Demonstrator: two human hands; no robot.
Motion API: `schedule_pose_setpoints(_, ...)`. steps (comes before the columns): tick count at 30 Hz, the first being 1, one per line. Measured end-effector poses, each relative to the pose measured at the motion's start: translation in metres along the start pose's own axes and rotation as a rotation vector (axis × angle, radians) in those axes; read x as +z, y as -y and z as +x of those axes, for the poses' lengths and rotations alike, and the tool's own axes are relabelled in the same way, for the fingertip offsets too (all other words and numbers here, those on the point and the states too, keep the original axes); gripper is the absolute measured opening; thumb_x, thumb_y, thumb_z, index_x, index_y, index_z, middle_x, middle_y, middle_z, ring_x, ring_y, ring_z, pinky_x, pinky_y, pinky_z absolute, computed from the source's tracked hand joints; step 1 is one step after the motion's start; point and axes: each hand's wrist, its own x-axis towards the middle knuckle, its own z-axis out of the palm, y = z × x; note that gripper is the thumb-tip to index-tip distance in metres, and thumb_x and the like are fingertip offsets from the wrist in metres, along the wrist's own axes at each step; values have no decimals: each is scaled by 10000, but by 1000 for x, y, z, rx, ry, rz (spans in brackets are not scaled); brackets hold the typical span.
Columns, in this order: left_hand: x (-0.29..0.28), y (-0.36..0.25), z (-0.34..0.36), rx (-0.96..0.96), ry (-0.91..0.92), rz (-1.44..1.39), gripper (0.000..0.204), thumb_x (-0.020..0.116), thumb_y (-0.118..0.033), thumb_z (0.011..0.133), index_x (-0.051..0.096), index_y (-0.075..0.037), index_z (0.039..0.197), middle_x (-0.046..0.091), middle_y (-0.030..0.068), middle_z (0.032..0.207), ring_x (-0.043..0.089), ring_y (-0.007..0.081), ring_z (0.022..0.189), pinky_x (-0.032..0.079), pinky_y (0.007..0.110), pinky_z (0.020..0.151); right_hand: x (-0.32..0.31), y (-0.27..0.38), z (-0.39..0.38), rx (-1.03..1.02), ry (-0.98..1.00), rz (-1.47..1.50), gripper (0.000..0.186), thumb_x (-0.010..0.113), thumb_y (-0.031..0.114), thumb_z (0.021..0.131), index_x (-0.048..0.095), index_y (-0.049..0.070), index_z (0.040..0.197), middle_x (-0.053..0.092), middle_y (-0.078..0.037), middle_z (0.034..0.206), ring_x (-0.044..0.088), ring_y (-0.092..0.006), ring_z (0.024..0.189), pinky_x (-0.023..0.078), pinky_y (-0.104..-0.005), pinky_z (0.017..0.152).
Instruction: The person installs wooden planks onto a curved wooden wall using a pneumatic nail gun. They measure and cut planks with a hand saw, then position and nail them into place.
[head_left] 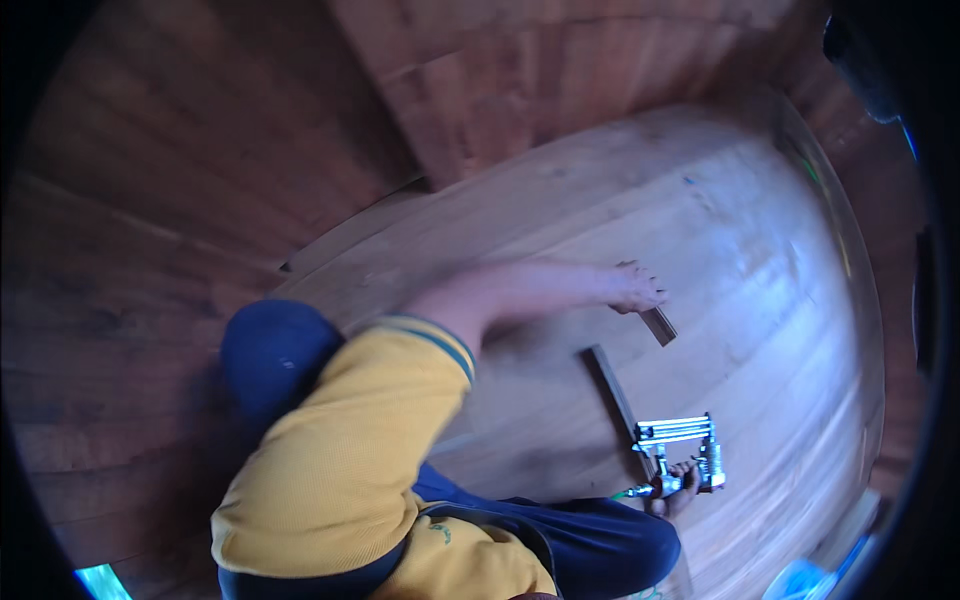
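Note:
My left arm, in a yellow sleeve, reaches across the pale wooden floor point(762, 310). My left hand point(632, 288) is closed on a short wooden strip point(657, 322), slightly smeared by motion. My right hand point(678, 490) is wrapped round the handle of a silver nail gun point(678, 430) with a green hose at its rear fitting. A longer, narrow wooden strip point(610, 380) lies on the floor, its lower part beside and partly behind the gun.
Dark reddish wooden panels point(150, 250) curve round the boards at the left, top and right. My bent knees point(280, 360) are at lower left and bottom centre. A light blue object point(800, 580) sits at bottom right, and dark objects point(865, 75) at the upper right rim.

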Motion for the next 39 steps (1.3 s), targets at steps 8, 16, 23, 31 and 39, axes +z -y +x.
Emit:
schedule_pose_setpoints(8,-80,160,-364,-306,-78,-528,493,701,-304,910,551,-34,1294,644,190,1188,621,322,1099,504,425,905,204,-24,39,167,80,-1036,272,673,331,946,564,113,824,551,-8,610,506,-111,425,417,-257,385)
schedule_pose_setpoints(16,102,106,-503,-1081,-1548,-1334,167,694,-194,933,587,-81,992,561,-32,913,502,83,891,421,273,818,458,-183,5,241,842,-2204,329,804,85,771,642,-5,1043,695,-90,730,672,-124,678,555,-368,600)
schedule_pose_setpoints(23,193,94,-556,-1188,-2184,-1586,223,664,-36,951,585,-105,1148,622,0,1040,609,136,930,540,338,798,504,-320,60,279,1107,-2203,408,730,61,833,568,5,1204,666,-61,809,636,-124,706,552,-336,648)
schedule_pose_setpoints(31,186,75,-612,-1272,-2561,-923,350,711,-378,906,647,-79,1074,646,76,883,641,262,752,508,398,642,509,-387,148,816,1267,-1707,416,715,300,952,551,29,1221,667,-70,847,667,-151,759,563,-313,660)
schedule_pose_setpoints(39,174,48,-618,-1619,-1902,-441,168,570,-100,1025,572,-18,1171,618,42,1078,592,124,1038,575,354,803,467,-389,197,964,1070,-1524,541,701,460,936,528,21,1200,683,-110,863,695,-190,732,577,-320,672)
